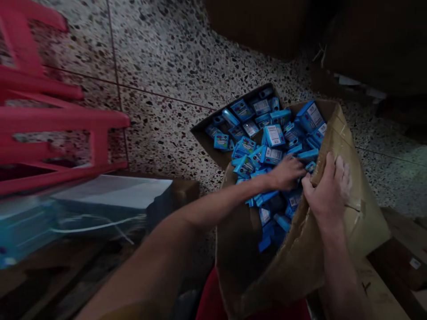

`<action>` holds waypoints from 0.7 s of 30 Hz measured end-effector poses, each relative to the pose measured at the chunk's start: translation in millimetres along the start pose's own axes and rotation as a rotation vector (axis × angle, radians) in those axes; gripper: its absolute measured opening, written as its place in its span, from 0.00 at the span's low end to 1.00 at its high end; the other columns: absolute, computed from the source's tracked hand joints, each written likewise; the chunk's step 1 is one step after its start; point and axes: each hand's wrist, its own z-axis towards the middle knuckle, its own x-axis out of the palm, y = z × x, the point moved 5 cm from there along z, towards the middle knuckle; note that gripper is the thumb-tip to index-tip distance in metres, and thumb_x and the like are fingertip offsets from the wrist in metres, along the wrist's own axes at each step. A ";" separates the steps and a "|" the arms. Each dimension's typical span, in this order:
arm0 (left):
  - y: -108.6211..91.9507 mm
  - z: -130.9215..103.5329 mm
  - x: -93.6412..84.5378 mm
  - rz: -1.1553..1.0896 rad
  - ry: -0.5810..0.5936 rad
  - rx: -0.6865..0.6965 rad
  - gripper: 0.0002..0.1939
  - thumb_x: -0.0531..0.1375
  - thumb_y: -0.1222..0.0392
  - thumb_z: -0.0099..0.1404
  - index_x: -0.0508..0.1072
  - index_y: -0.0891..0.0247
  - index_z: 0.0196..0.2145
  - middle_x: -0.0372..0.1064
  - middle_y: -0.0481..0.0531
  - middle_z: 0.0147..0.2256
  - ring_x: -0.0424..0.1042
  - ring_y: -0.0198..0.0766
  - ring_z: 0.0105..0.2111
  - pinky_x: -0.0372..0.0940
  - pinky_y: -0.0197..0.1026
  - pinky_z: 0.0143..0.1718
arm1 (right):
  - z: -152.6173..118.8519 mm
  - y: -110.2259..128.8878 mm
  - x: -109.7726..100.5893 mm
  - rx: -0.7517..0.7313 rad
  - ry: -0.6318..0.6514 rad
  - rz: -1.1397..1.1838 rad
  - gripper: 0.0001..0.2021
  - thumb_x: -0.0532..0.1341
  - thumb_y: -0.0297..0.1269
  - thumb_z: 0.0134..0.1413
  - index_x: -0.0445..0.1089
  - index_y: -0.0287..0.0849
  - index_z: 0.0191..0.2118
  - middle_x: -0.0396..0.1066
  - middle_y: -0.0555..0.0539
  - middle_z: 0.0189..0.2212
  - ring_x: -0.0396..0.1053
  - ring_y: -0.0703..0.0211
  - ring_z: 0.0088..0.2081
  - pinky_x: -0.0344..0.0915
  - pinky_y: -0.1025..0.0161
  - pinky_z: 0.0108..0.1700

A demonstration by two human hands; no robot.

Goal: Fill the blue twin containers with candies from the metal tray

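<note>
A large cardboard box (358, 195) tilts with its mouth over a smaller, dark-walled carton (210, 149) on the floor. Small blue packets (273, 135) with printed labels fill the carton and spill across from the large box. My right hand (328, 189) grips the large box's right rim, its thumb inside and its fingers over the outer wall. Reaching in from the left, my left hand (288, 173) is among the blue packets near that rim. Its fingers are blurred and partly hidden, so whether they hold a packet cannot be made out.
Red plastic stools (100, 138) lie on the left. Below them is a white-topped package (113, 191) with a pale string (100, 226). Dark boxes (260, 26) stand at the top, more cartons (400, 266) at lower right. The floor (160, 53) is speckled terrazzo.
</note>
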 end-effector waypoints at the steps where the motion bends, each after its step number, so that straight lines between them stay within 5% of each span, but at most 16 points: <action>1: -27.9 13.8 23.2 -0.015 0.047 0.042 0.37 0.65 0.50 0.61 0.74 0.61 0.67 0.70 0.68 0.68 0.60 0.68 0.73 0.46 0.76 0.76 | -3.4 -4.9 -3.1 -0.012 0.003 0.000 0.41 0.60 0.46 0.63 0.53 0.37 0.77 0.58 0.24 0.75 0.58 0.22 0.74 0.61 0.24 0.68; 3: -54.9 27.8 55.0 -0.031 0.103 0.084 0.43 0.66 0.47 0.59 0.70 0.59 0.71 0.61 0.70 0.74 0.51 0.72 0.77 0.40 0.82 0.75 | -8.8 -14.3 -7.3 -0.031 0.002 0.000 0.40 0.60 0.47 0.64 0.54 0.37 0.77 0.60 0.24 0.74 0.60 0.23 0.73 0.62 0.25 0.68; 5: -45.5 21.4 65.7 -0.059 0.157 0.159 0.40 0.65 0.51 0.60 0.71 0.56 0.70 0.60 0.66 0.75 0.52 0.68 0.77 0.37 0.82 0.75 | -11.7 -19.9 -8.0 -0.039 -0.007 -0.006 0.40 0.60 0.47 0.65 0.54 0.37 0.77 0.60 0.24 0.74 0.60 0.23 0.73 0.62 0.26 0.68; 8: 5.6 -11.4 53.9 -0.081 0.206 0.316 0.38 0.64 0.61 0.57 0.74 0.50 0.66 0.63 0.57 0.74 0.55 0.63 0.76 0.36 0.81 0.75 | -11.4 -17.0 -3.7 -0.051 -0.017 -0.021 0.40 0.60 0.48 0.65 0.54 0.37 0.77 0.59 0.24 0.74 0.60 0.23 0.73 0.61 0.25 0.68; 12: 65.1 -42.8 34.7 -0.041 0.185 0.328 0.37 0.66 0.62 0.53 0.77 0.50 0.63 0.69 0.61 0.69 0.62 0.65 0.72 0.42 0.79 0.74 | -4.7 -6.4 1.6 -0.030 -0.027 -0.034 0.39 0.59 0.47 0.65 0.55 0.37 0.76 0.60 0.24 0.74 0.60 0.23 0.72 0.61 0.25 0.68; 17: 88.1 -58.2 32.2 -0.062 0.270 0.229 0.29 0.69 0.57 0.56 0.82 0.48 0.57 0.78 0.58 0.59 0.72 0.59 0.62 0.51 0.67 0.75 | -0.8 -3.8 1.6 -0.015 -0.022 -0.027 0.40 0.60 0.46 0.63 0.55 0.37 0.77 0.59 0.24 0.74 0.58 0.21 0.73 0.60 0.22 0.68; 21: 110.4 -74.9 13.2 -0.019 0.299 0.025 0.20 0.66 0.58 0.62 0.83 0.58 0.52 0.81 0.58 0.53 0.74 0.56 0.58 0.63 0.55 0.68 | 0.0 -2.6 1.7 0.002 -0.001 -0.010 0.40 0.60 0.45 0.63 0.54 0.36 0.77 0.58 0.24 0.75 0.58 0.22 0.74 0.60 0.22 0.68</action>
